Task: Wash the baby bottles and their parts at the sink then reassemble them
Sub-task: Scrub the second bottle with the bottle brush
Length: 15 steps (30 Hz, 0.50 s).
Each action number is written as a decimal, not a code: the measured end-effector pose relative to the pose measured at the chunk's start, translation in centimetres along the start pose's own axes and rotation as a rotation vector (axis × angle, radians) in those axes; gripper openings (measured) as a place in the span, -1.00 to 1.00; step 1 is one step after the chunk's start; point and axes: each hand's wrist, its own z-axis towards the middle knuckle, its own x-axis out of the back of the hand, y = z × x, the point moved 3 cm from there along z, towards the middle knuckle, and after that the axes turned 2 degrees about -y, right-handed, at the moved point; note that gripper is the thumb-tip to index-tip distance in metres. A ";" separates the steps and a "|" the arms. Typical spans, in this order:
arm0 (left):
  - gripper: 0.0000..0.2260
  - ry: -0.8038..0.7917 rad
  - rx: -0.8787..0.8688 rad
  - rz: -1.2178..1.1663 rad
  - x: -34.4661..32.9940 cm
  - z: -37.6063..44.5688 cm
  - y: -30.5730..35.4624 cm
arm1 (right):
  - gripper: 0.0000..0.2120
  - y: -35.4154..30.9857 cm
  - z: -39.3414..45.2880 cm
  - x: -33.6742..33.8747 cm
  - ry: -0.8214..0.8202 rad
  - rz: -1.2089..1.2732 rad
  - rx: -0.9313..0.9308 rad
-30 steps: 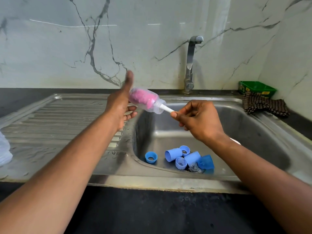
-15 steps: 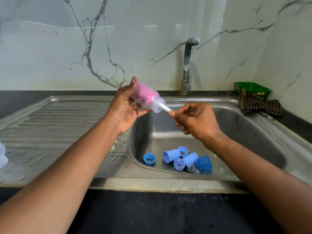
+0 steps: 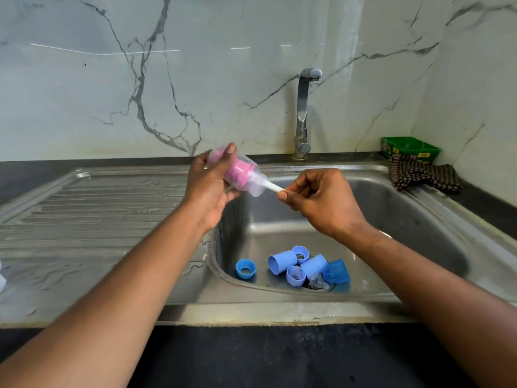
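Observation:
My left hand (image 3: 207,189) grips a clear baby bottle (image 3: 240,172), held tilted above the left rim of the sink (image 3: 279,298). A pink sponge brush fills the inside of the bottle, and its white handle (image 3: 272,187) sticks out of the neck. My right hand (image 3: 321,203) pinches that handle just right of the bottle's mouth. At the bottom of the basin lie several blue caps and collars (image 3: 282,261) and a clear teat (image 3: 317,282) near the drain.
The tap (image 3: 303,107) stands at the back of the sink with no water running. A wet ribbed drainboard (image 3: 98,214) stretches left. A dark checked cloth (image 3: 419,176) and a green box (image 3: 408,147) sit at the back right. A black counter edge runs in front.
My left hand went from flat against the bottle, thumb up, to wrapping its fingers round it. The bottle has turned and sits lower; my right hand stays on the brush handle.

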 end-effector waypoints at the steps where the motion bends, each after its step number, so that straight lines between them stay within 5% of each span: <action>1: -0.54 0.048 -0.038 -0.020 0.1 0.1 0.1 | -0.85 0.2 0.1 0.1 -0.015 0.002 -0.012; 7: -0.53 0.350 -0.223 -0.088 4.8 1.5 2.1 | -0.85 1.0 0.8 0.9 -0.078 -0.006 -0.014; 12: -0.54 -0.001 -0.179 0.058 1.7 0.7 0.8 | -0.84 0.8 0.4 0.4 -0.065 0.047 -0.010; 15: -0.69 0.082 -0.270 0.008 -0.1 -0.1 1.4 | -0.83 0.4 0.8 0.9 -0.076 0.101 -0.008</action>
